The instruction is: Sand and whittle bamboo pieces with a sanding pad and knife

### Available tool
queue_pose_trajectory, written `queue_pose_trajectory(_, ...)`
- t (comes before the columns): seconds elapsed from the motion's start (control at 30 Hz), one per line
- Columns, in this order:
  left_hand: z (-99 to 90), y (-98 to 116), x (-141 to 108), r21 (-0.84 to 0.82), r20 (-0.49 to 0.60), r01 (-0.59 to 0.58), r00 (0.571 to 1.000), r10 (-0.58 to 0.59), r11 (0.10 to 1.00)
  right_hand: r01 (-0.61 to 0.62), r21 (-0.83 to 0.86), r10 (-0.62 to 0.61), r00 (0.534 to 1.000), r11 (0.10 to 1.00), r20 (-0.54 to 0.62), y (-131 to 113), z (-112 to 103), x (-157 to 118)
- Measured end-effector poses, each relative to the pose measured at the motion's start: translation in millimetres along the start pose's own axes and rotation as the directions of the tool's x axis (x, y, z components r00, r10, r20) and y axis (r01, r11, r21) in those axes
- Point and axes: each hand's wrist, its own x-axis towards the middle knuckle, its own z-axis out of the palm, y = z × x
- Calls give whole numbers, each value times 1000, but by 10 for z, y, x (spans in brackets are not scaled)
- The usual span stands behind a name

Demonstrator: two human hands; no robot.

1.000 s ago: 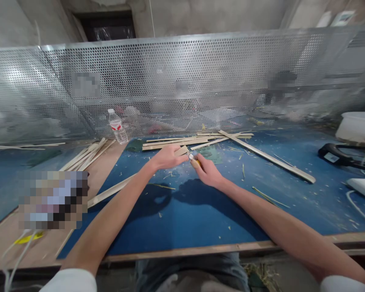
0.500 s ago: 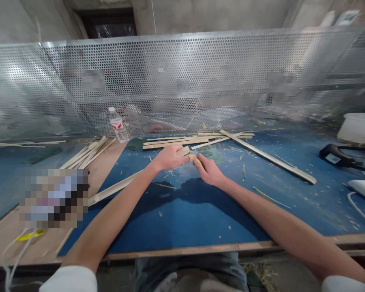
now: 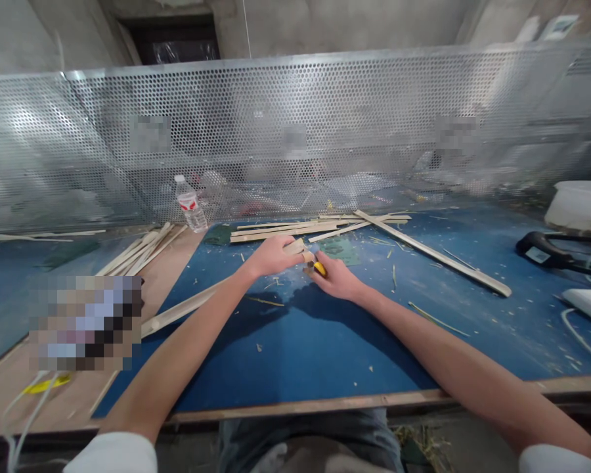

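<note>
My left hand (image 3: 273, 255) is closed around a long pale bamboo strip (image 3: 182, 309). The strip's far end (image 3: 294, 247) pokes out past my fingers, and the rest runs down to the left beneath my forearm. Tan tape wraps a fingertip of this hand. Just right of that end, my right hand (image 3: 339, 276) is closed on a small yellow-handled tool (image 3: 320, 268). Its working end points toward the strip, but I cannot make out its shape or whether it touches. Behind both hands lies a pile of bamboo strips (image 3: 285, 230).
A water bottle (image 3: 191, 205) stands at the back left by a perforated metal screen (image 3: 295, 98). More strips (image 3: 138, 251) lie at left, beside a blurred object (image 3: 86, 322) with white cables. One long strip (image 3: 438, 255) slants across the right. Shavings dot the blue mat (image 3: 300, 374).
My right hand has turned and shifted slightly, so the yellow of its tool now shows; before, it was hidden. My left hand and the strip have barely moved.
</note>
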Motion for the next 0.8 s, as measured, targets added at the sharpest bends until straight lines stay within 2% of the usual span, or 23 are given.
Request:
queue_pose_trajectory(0.2, -13, 45, -16, 40, -63, 30, 998, -27, 999, -75, -9, 74, 994, 997, -77, 47, 38, 23)
queue_pose_trajectory(0.47, -7, 49, -24, -4, -46, 19, 999, -19, 1000, -44, -13, 42, 994, 999, -102, 52, 83, 10)
queue_pose_trajectory(0.63, 23, 0, -16, 46, -48, 27, 999, -25, 999, -54, -42, 50, 995, 998, -91, 50, 106, 22)
queue_pose_trajectory(0.8, 44, -10, -17, 56, -64, 63, 996, -59, 996, -75, -72, 65, 989, 995, -135, 37, 110, 21)
